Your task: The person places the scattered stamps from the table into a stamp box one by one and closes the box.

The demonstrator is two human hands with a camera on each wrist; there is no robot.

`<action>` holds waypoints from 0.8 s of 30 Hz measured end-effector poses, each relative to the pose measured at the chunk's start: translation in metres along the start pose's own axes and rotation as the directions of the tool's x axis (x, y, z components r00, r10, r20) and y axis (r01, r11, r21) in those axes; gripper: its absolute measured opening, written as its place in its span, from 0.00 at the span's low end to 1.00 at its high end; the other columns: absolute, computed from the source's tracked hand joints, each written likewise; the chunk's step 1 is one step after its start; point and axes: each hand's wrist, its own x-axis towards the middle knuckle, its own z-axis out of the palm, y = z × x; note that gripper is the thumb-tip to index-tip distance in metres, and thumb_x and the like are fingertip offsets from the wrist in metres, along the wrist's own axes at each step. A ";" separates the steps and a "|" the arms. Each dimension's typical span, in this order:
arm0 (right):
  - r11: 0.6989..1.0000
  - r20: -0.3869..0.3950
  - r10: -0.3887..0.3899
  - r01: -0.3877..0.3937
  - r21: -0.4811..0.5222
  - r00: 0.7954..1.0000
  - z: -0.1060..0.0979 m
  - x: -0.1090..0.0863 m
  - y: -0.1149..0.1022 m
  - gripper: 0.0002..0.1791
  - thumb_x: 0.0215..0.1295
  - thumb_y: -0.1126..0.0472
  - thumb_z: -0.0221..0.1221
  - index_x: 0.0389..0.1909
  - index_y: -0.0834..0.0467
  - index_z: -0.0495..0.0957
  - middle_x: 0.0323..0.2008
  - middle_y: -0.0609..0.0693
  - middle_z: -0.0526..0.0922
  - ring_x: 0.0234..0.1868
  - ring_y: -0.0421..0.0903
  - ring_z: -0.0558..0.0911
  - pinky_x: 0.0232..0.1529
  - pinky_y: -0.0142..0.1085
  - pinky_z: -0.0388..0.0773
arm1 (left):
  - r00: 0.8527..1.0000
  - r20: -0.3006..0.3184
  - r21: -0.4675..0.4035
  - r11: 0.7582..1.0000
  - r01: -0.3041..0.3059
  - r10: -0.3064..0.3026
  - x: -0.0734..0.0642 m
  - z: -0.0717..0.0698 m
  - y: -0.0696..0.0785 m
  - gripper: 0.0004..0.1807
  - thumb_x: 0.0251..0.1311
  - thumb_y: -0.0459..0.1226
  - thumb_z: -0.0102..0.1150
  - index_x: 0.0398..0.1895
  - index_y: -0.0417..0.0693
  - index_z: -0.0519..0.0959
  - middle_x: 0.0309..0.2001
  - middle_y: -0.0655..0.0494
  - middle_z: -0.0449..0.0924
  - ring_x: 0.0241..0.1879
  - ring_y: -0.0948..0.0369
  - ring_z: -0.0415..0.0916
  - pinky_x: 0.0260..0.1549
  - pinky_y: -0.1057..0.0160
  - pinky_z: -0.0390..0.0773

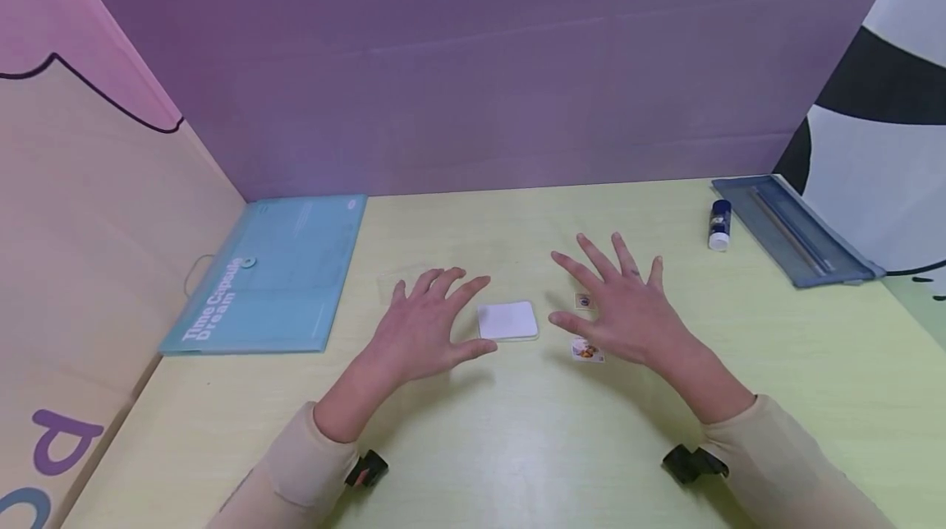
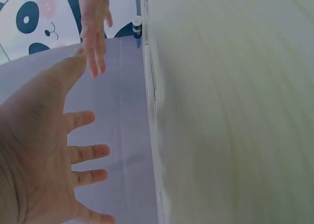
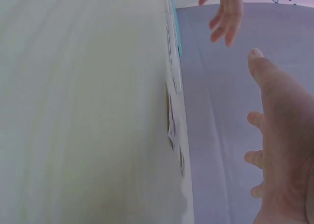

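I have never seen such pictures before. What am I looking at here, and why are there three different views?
A person wears three cameras. The wide picture comes from the head and looks down at a pale yellow-green table. The other two come from the wrists, so each shows a palm from close by and tilted.

Both hands are spread open above the table and hold nothing: the left hand and the right hand. Between them lies a small white rounded square pad. Two small picture stickers lie by the right hand. Farther off are a light blue plastic document folder, a small white-capped glue stick and a grey-blue paper trimmer.
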 end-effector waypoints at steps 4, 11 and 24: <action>1.000 0.005 0.001 -0.001 0.024 1.000 0.002 0.001 0.005 0.44 0.67 0.27 0.50 0.80 0.41 0.54 0.80 0.55 0.46 0.77 0.70 0.41 0.59 0.81 0.39 | 1.000 0.014 -0.058 0.998 -0.008 0.009 0.002 0.003 -0.003 0.45 0.60 0.70 0.56 0.77 0.66 0.62 0.69 0.53 0.67 0.68 0.50 0.63 0.57 0.39 0.68; 0.994 0.029 0.007 -0.010 0.108 1.000 0.008 0.001 0.014 0.42 0.69 0.29 0.50 0.79 0.43 0.57 0.79 0.58 0.50 0.76 0.72 0.45 0.59 0.80 0.44 | 0.999 0.042 -0.161 0.987 -0.010 0.017 0.004 0.010 -0.006 0.41 0.63 0.64 0.59 0.76 0.61 0.64 0.65 0.53 0.71 0.62 0.52 0.69 0.53 0.44 0.73; 0.975 -0.081 -0.028 0.045 0.218 0.996 0.017 0.008 0.029 0.35 0.68 0.41 0.63 0.69 0.56 0.71 0.60 0.63 0.73 0.62 0.67 0.69 0.60 0.62 0.66 | 0.998 0.062 -0.330 0.944 0.011 0.010 0.007 0.020 -0.014 0.36 0.64 0.55 0.64 0.73 0.56 0.68 0.62 0.52 0.73 0.56 0.54 0.70 0.52 0.50 0.74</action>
